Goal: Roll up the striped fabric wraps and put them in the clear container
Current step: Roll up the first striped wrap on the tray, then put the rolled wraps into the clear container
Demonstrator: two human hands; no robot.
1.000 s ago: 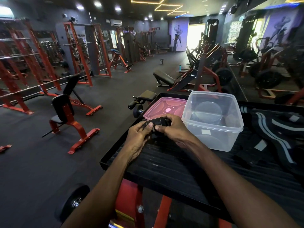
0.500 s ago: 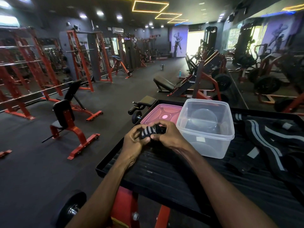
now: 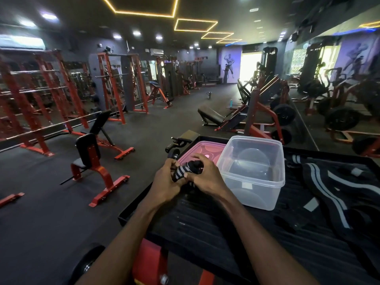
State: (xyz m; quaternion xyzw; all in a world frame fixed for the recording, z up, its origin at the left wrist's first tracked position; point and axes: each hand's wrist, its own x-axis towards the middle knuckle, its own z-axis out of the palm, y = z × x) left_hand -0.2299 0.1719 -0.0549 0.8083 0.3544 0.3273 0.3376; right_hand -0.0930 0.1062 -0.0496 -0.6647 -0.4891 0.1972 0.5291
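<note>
We read no writing anywhere. Our left hand (image 3: 166, 182) and right hand (image 3: 207, 177) both grip the roll (image 3: 183, 171) above the counter (image 3: 205, 223), left of the container (image 3: 251, 171); it tilts up toward the right.

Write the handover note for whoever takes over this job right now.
Left hand and right hand both grip one striped wrap, partly rolled, just left of the clear container.
The container has no wraps in it; its pink lid lies behind the hands.
More striped wraps lie unrolled on the black tray, right of the container.
Left: finish this roll, drop it in, then roll the others.
</note>
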